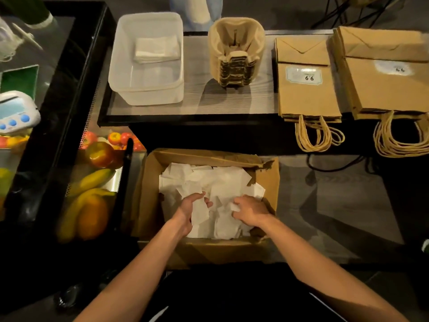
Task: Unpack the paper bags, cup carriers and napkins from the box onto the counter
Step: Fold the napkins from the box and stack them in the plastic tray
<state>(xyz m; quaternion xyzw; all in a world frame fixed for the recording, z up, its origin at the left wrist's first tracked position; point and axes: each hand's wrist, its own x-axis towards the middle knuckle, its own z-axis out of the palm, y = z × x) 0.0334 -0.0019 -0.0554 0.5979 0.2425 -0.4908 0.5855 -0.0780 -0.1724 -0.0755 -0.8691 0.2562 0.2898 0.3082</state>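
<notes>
Gripping napkins, both hands curled

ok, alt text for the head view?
Both hands reach into an open cardboard box of loose white napkins, the left hand gripping one, the right hand pinching another. Behind, the counter holds a plastic tub, stacked cup carriers and two piles of paper bags.

On the counter, left to right, stand a tub holding napkins, carriers and two bag stacks. Before it sits the box, loose napkins inside, fruit to its left
</notes>
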